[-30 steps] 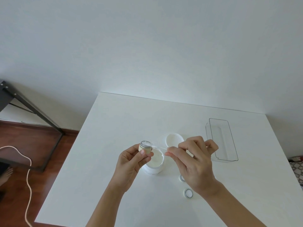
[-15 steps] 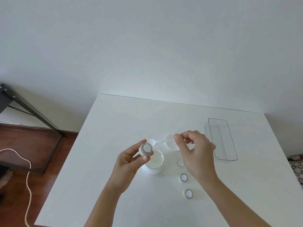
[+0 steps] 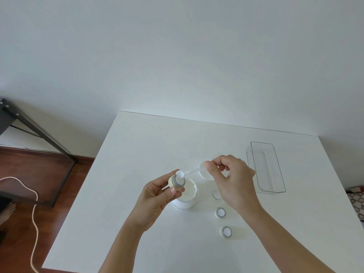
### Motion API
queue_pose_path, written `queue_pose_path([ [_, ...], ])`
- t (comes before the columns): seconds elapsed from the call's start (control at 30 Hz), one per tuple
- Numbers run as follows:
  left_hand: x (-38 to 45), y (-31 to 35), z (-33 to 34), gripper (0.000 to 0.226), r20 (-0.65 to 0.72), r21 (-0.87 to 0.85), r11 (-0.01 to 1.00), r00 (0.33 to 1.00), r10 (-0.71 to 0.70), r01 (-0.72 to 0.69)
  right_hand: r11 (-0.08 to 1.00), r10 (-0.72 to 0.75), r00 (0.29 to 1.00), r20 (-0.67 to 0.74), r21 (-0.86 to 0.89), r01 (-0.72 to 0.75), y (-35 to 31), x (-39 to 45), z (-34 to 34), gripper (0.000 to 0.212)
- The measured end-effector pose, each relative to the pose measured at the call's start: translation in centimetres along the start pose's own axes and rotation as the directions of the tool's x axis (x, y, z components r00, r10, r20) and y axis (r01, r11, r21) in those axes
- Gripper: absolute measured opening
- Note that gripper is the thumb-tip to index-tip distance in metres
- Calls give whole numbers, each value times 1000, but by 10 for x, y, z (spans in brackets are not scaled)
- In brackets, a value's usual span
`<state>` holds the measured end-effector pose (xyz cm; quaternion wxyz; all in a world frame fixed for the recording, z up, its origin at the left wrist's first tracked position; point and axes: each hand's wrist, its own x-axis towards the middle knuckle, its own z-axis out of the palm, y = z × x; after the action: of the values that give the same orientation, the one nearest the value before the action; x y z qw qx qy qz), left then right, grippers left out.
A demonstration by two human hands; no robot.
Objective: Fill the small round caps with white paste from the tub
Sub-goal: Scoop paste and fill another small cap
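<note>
Both hands meet over the tub: the left hand pinches a small round cap between thumb and fingers, its mouth tilted toward the right hand. That hand's curled fingers pinch a clear spatula, whose long axis runs leftward, its paste-laden tip touching the cap's mouth. Two filled caps sit on the table near the right wrist

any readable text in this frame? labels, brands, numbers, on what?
None readable.
Tub: faint dark specks low on its wall, too small to tell whether they are print.
Cap held in the left hand: no print visible.
Two caps on the table: plain.
Clear tray: no marking shows.
</note>
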<state>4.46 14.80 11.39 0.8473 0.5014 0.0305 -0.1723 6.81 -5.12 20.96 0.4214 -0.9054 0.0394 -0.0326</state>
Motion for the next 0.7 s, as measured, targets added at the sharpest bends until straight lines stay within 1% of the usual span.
queue_pose_path([
  [0.2,0,-1,-2,40,28,10,1000,999,-29,29,996,-72,996,52,-52,75,-5,3,-4,33],
  [0.27,0,-2,-2,34,5,3,1000,1000,-30,30,992,-95,992,79,-71,101,-6,3,-8,29],
  [0.33,0,-1,-2,34,-21,-3,1000,999,-27,27,992,-109,991,72,-52,113,-5,4,-12,25],
  [0.4,0,-1,-2,38,-34,1,1000,999,-22,22,995,-98,994,40,-15,98,-3,6,-16,23],
  [0.47,0,-1,-2,41,-41,12,1000,999,-22,23,997,-78,997,24,-16,78,0,9,-17,25],
  [0.7,2,1,3,41,-58,-3,1000,998,-15,15,998,-45,998,51,-37,47,6,11,-14,28],
])
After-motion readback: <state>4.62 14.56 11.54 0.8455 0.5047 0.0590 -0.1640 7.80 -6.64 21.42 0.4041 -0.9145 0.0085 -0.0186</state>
